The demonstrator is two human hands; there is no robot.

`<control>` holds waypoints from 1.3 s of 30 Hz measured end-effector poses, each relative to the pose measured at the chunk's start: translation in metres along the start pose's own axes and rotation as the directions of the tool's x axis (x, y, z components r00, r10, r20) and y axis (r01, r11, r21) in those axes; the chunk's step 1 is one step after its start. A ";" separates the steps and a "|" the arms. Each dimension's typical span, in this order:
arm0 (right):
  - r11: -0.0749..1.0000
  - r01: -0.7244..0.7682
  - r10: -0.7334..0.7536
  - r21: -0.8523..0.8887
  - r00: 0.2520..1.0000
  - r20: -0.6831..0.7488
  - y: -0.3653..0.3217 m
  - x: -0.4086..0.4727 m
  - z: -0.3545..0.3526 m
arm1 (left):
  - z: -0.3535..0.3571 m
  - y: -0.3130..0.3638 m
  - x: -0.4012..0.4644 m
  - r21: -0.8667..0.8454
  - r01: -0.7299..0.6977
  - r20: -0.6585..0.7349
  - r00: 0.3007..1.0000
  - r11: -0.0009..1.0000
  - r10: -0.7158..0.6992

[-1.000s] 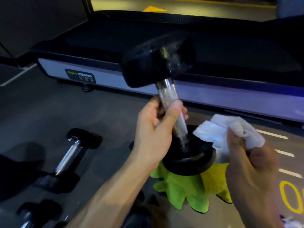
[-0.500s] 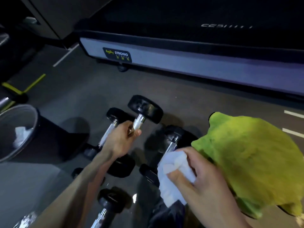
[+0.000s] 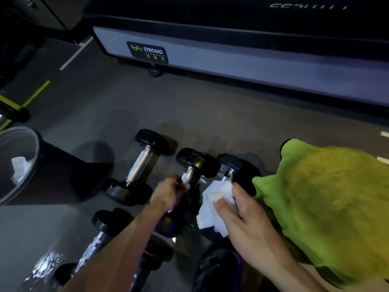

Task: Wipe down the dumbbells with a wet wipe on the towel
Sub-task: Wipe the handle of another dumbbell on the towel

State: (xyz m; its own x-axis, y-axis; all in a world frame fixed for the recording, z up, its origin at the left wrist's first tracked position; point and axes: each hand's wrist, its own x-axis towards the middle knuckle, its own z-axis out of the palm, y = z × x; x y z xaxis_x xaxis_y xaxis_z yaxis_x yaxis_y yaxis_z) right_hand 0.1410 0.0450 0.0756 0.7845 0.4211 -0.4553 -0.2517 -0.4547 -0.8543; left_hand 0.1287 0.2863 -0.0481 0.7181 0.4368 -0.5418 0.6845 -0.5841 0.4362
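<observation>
Several black dumbbells with chrome handles lie on the dark floor. My left hand (image 3: 168, 193) grips the handle of the middle dumbbell (image 3: 192, 163), which lies among the others. A larger dumbbell (image 3: 141, 167) lies to its left, another (image 3: 229, 165) to its right, and one more (image 3: 99, 239) under my left forearm. My right hand (image 3: 242, 216) holds a crumpled white wet wipe (image 3: 216, 199) just right of the gripped dumbbell. The yellow-green towel (image 3: 326, 199) is spread on the floor at the right with nothing on it.
A bin (image 3: 21, 165) holding used white wipes stands at the left. A treadmill base (image 3: 231, 60) runs across the back. My dark shoe (image 3: 219, 268) is at the bottom centre. Bare floor lies between the dumbbells and the treadmill.
My left hand carried the dumbbell from upright on the towel down to the floor among the others. The towel is now bare. My right hand keeps the wipe.
</observation>
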 end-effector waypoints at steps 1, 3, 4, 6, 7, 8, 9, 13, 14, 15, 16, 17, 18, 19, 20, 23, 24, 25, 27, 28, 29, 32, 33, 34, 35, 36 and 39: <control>1.000 -0.022 0.022 0.006 1.000 -0.002 -0.001 0.003 0.002 | 0.002 0.002 -0.001 -0.018 0.001 0.010 1.000 1.000 0.000; 0.999 -0.040 0.040 0.003 0.999 -0.007 -0.005 0.009 0.006 | 0.000 0.003 -0.002 -0.072 -0.003 0.026 1.000 0.997 0.005; 0.999 -0.035 0.035 0.004 0.999 -0.007 -0.008 0.012 0.008 | -0.006 0.004 -0.003 -0.105 -0.019 0.037 0.999 0.994 0.023; 0.999 -0.025 0.025 0.021 1.000 -0.004 -0.013 0.016 0.012 | -0.026 0.001 -0.002 -0.119 -0.079 0.010 0.997 0.990 0.081; 1.000 -0.016 0.016 0.024 1.000 -0.001 -0.015 0.018 0.015 | -0.040 -0.003 0.001 -0.102 -0.105 -0.048 0.994 0.989 0.101; 1.000 -0.004 0.004 0.024 1.000 0.000 -0.016 0.021 0.017 | -0.055 -0.008 0.004 -0.092 -0.119 -0.128 0.986 0.989 0.107; 1.000 0.004 -0.004 0.024 1.000 0.001 -0.017 0.024 0.018 | -0.070 -0.012 0.009 -0.092 -0.117 -0.208 0.973 0.989 0.095; 0.998 0.040 -0.040 0.048 0.999 0.008 -0.023 0.033 0.021 | -0.109 -0.026 0.035 -0.029 -0.013 -0.364 0.931 0.999 0.001; 0.997 0.045 -0.046 0.055 0.999 0.008 -0.025 0.034 0.021 | -0.111 -0.026 0.043 0.034 0.033 -0.352 0.936 0.999 -0.019; 0.997 0.048 -0.049 0.060 0.999 0.009 -0.027 0.036 0.020 | -0.109 -0.028 0.052 0.078 0.080 -0.311 0.949 0.994 -0.052; 0.997 0.051 -0.052 0.064 0.999 0.012 -0.028 0.038 0.019 | -0.107 -0.028 0.058 0.110 0.111 -0.256 0.963 0.988 -0.080; 0.997 0.053 -0.054 0.064 0.998 0.019 -0.030 0.039 0.018 | -0.102 -0.031 0.065 0.130 0.140 -0.211 0.971 0.982 -0.111; 0.997 0.053 -0.055 0.060 0.998 0.025 -0.031 0.040 0.016 | -0.099 -0.034 0.071 0.150 0.159 -0.183 0.974 0.976 -0.130; 0.997 0.052 -0.053 0.053 0.998 0.027 -0.033 0.041 0.014 | -0.096 -0.037 0.077 0.157 0.178 -0.180 0.972 0.972 -0.149; 0.997 0.051 -0.052 0.049 0.998 0.023 -0.033 0.043 0.012 | -0.095 -0.041 0.084 0.155 0.196 -0.188 0.968 0.968 -0.166; 0.996 0.058 -0.058 0.066 0.998 0.005 -0.036 0.046 0.004 | -0.093 -0.045 0.093 0.191 0.202 -0.178 0.970 0.961 -0.168; 0.996 0.061 -0.061 0.071 0.998 -0.001 -0.037 0.046 0.001 | -0.092 -0.047 0.093 0.180 0.192 -0.171 0.972 0.965 -0.161; 0.995 0.067 -0.067 0.074 0.998 -0.006 -0.039 0.045 -0.002 | -0.089 -0.052 0.094 0.153 0.176 -0.170 0.974 0.973 -0.149; 0.994 0.086 -0.085 0.066 0.996 -0.021 -0.040 0.041 -0.010 | -0.083 -0.053 0.089 0.109 0.140 -0.194 0.974 0.984 -0.117; 0.993 0.097 -0.096 0.061 0.995 -0.029 -0.041 0.038 -0.014 | -0.081 -0.053 0.086 0.117 0.127 -0.193 0.976 0.985 -0.103; 0.992 0.113 -0.111 0.054 0.993 -0.035 -0.043 0.034 -0.019 | -0.078 -0.053 0.081 0.121 0.102 -0.202 0.976 0.987 -0.077; 0.989 0.141 -0.135 0.052 0.985 -0.107 -0.047 0.022 -0.035 | -0.077 -0.047 0.063 -0.012 -0.076 -0.225 0.972 0.997 0.072; 0.988 0.143 -0.136 0.054 0.983 -0.127 -0.048 0.018 -0.040 | -0.082 -0.041 0.052 -0.119 -0.153 -0.206 0.970 0.981 0.126; 0.988 0.146 -0.138 0.054 0.980 -0.142 -0.049 0.013 -0.046 | -0.089 -0.031 0.040 -0.162 -0.217 -0.209 0.961 0.963 0.181; 0.986 0.154 -0.143 0.059 0.977 -0.156 -0.051 0.007 -0.051 | -0.097 -0.019 0.027 -0.170 -0.276 -0.227 0.945 0.946 0.235; 0.984 0.169 -0.156 0.062 0.973 -0.168 -0.051 0.002 -0.055 | -0.105 -0.003 0.013 -0.153 -0.327 -0.244 0.927 0.933 0.285; 0.970 0.228 -0.201 0.089 0.949 -0.241 -0.054 -0.015 -0.067 | -0.131 0.053 -0.030 -0.155 -0.532 -0.293 0.830 0.833 0.475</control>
State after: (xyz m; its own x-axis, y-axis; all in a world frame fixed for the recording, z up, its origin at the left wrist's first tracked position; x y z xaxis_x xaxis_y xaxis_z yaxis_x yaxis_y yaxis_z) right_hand 0.1806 0.0104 0.1454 0.9322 0.3019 -0.1996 -0.1153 -0.2750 -0.9545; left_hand 0.1598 0.3322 0.0857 0.9578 0.2858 -0.0316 0.2078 -0.6123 0.7629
